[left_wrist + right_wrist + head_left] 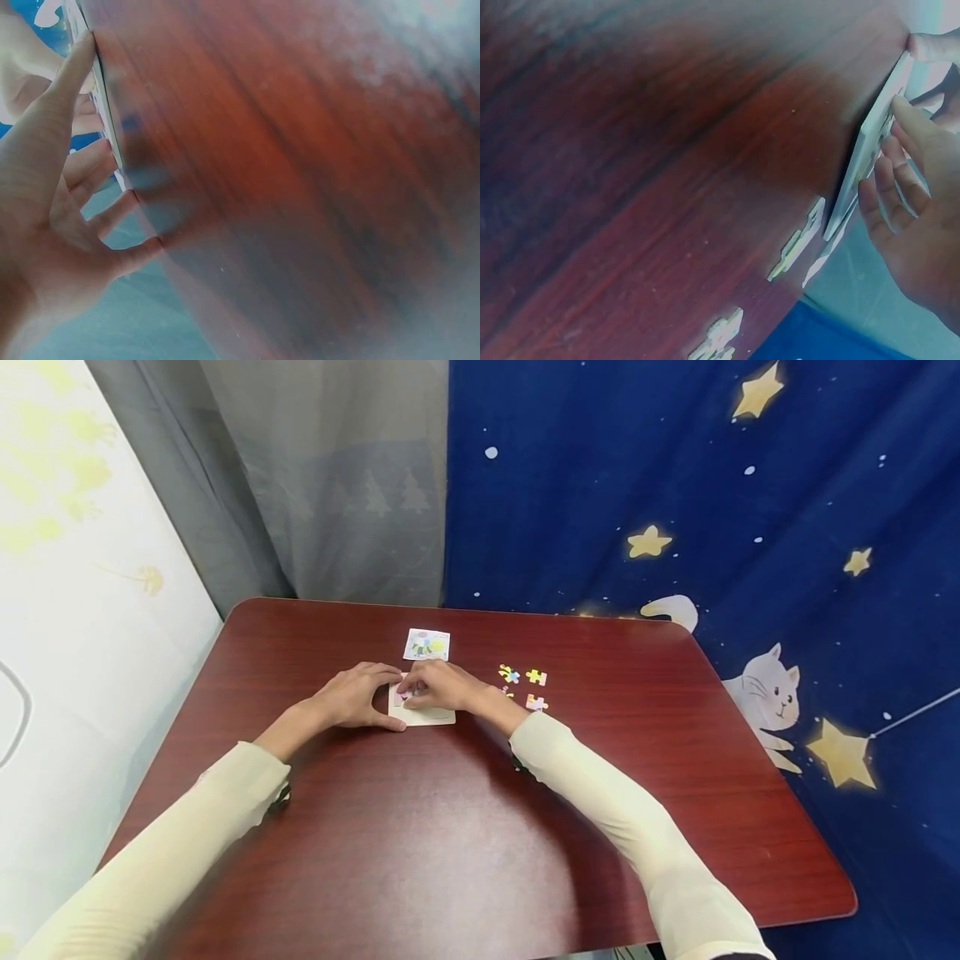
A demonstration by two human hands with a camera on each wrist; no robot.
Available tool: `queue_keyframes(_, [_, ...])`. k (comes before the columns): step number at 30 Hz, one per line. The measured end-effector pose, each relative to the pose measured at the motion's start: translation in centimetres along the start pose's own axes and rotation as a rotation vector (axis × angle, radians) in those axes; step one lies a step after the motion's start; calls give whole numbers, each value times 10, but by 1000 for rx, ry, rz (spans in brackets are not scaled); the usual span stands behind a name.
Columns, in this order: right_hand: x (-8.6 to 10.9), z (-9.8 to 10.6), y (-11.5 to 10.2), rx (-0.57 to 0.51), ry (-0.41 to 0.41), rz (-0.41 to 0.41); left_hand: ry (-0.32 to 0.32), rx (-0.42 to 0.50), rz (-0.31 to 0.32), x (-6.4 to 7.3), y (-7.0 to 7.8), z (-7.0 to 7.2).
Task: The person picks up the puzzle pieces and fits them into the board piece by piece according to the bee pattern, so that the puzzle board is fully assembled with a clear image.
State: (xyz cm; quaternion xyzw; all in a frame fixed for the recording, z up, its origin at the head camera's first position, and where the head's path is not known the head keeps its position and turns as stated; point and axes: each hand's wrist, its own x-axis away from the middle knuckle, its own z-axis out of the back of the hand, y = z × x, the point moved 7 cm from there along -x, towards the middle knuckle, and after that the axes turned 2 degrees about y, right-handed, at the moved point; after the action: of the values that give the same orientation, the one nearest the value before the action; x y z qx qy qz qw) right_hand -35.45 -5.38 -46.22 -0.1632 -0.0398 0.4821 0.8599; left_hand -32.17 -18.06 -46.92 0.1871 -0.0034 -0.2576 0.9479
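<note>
A pale, thin puzzle board (pixel 431 717) lies flat on the table, with a small patch of coloured pieces at its left side. At that side my left hand (pixel 356 693) steadies the board, thumb at the near corner and index finger at the far one. The left wrist view shows its other fingers (pixel 114 215) fairly straight and spread. Over the board, my right hand (pixel 446 683) pinches a small pinkish puzzle piece (pixel 407 695) between thumb and bent fingers, low against the surface. In the right wrist view the right thumb (pixel 909 116) meets the board; the palm hides much of the piece.
Several loose jigsaw pieces (pixel 536 677) lie right of the board, some partly behind the right forearm. A small picture card (pixel 427 645) with a yellow and blue print is just beyond the board. Curtains hang behind the dark red table (pixel 360 860).
</note>
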Motion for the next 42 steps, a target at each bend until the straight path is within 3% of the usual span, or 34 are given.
queue_keyframes(6, [3,0,1,-19,-3,-38,4,-2,-9,0,0,-2])
queue_keyframes(14, [5,0,-12,200,-19,56,4,-7,-3,-1,0,-1])
queue_keyframes(21, [2,-2,-18,224,-30,85,12,-15,13,5,-2,1])
queue_keyframes(28, [4,2,-3,80,-37,23,5,-13,-1,0,1,1])
queue_keyframes(34, [4,8,6,-59,6,-2,-4,-8,1,-2,1,1])
queue_keyframes(42, [9,-1,9,-162,26,-39,-6,-5,12,-2,-1,0])
